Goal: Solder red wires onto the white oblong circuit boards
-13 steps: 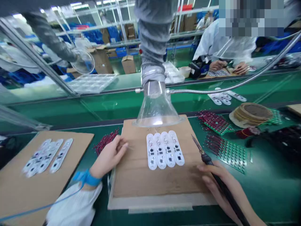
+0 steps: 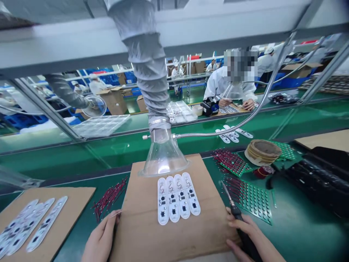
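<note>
Several white oblong boards [image 2: 178, 198] lie side by side on a brown cardboard-covered board [image 2: 169, 233], just below a clear fume funnel [image 2: 163, 156]. My left hand [image 2: 102, 238] rests at the board's left edge, fingers pinched together on a thin wire [image 2: 117, 213]. A pile of red wires [image 2: 109, 198] lies just beyond it. My right hand [image 2: 252, 236] is at the board's right edge, closed round the black handle of a soldering iron [image 2: 231, 202]. Its tip points up and away, to the right of the white boards.
Green circuit panels [image 2: 251, 198] and a tape roll [image 2: 263, 151] lie to the right, with a black unit [image 2: 321, 178] beyond. Another cardboard sheet [image 2: 71, 203] with white boards is at the left. A green conveyor belt [image 2: 109, 145] runs behind; a co-worker [image 2: 231, 85] sits across it.
The view has tilted upward, so both hands sit lower in frame. My left hand has drawn back from the board's surface to its left edge. The right hand keeps the iron.
</note>
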`<state>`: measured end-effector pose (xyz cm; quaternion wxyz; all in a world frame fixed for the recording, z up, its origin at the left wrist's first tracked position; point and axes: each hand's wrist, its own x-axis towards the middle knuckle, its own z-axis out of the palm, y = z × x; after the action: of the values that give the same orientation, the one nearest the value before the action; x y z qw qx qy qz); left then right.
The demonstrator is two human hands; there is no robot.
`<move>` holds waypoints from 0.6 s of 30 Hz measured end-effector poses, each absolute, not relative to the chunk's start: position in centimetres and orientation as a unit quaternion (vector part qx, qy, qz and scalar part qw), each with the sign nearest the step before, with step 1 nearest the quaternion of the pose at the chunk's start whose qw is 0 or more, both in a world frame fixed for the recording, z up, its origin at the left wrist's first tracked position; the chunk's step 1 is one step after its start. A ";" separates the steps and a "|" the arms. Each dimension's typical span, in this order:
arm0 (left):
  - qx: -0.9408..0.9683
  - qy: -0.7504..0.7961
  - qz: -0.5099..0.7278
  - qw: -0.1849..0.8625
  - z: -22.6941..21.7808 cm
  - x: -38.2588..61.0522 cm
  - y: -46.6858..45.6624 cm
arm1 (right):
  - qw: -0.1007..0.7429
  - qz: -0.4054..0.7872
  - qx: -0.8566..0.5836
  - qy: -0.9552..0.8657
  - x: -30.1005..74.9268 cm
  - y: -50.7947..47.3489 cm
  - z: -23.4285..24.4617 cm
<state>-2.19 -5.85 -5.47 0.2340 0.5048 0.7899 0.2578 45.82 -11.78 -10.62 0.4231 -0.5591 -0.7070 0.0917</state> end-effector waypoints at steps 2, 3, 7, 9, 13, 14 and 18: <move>0.482 0.791 0.286 0.246 -4.9 -2.1 -4.4 | 0.460 0.106 -0.539 -0.697 45.1 -10.2 -10.2; 0.464 0.793 0.301 0.257 -4.3 -2.0 -3.3 | 0.475 0.122 -0.527 -0.694 44.7 -9.1 -9.6; 0.367 0.759 0.376 0.384 -0.9 -0.9 2.9 | 0.500 0.278 -0.506 -0.645 42.9 -2.6 -5.3; 0.353 0.711 0.391 0.466 0.8 0.1 6.5 | 0.535 0.340 -0.463 -0.619 41.9 1.4 -2.8; 0.344 0.708 0.399 0.470 2.6 1.1 10.4 | 0.558 0.348 -0.458 -0.598 40.6 6.0 -0.2; 0.344 0.707 0.401 0.470 2.7 0.9 10.2 | 0.558 0.349 -0.458 -0.597 40.4 5.9 -0.2; 0.354 0.702 0.399 0.472 2.3 -0.8 4.6 | 0.550 0.334 -0.464 -0.609 40.7 0.5 -2.2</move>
<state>-0.80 4.64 2.34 0.4718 0.3538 0.7022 0.3989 40.73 0.52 -2.15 0.5502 -0.4639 -0.6088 0.3338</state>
